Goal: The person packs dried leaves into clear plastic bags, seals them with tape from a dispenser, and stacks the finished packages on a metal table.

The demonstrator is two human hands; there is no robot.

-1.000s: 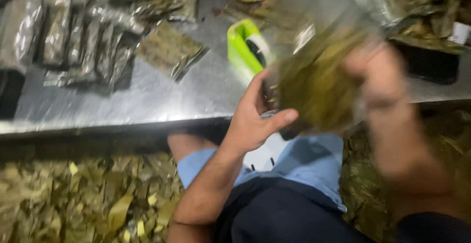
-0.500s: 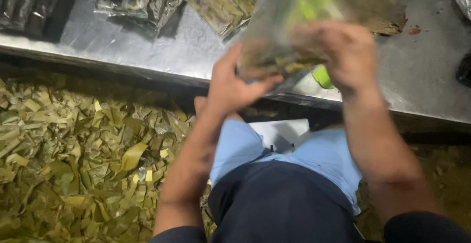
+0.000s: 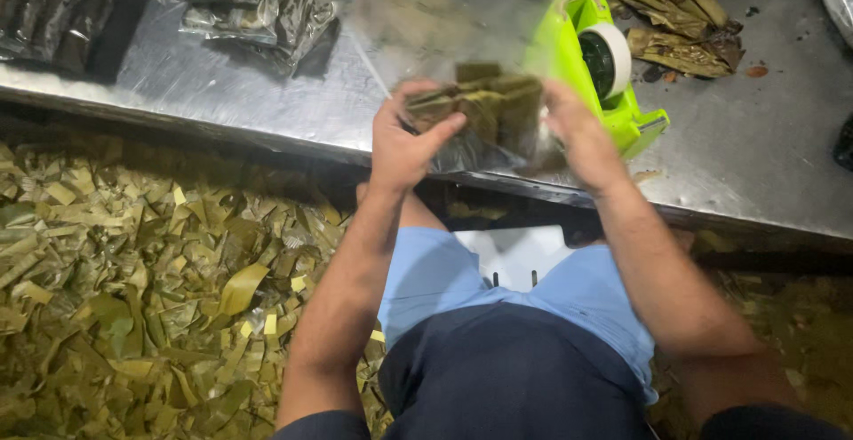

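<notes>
Both my hands hold a clear plastic bag filled with leaf-wrapped bundles, just above the front edge of a steel table. My left hand grips the bag's left side with fingers curled over the bundles. My right hand holds its right side. The bag's upper part is blurred. A bright green tape dispenser with a white roll stands on the table right behind the bag.
Sealed bags of dark bundles lie at the table's back left. Loose leaf-wrapped bundles sit at the back right. Cut green leaf scraps cover the floor on the left. A white stool shows between my knees.
The bag has come down from in front of the camera to the table edge. The view has tilted down and shifted, so the tape dispenser now shows behind the bag.
</notes>
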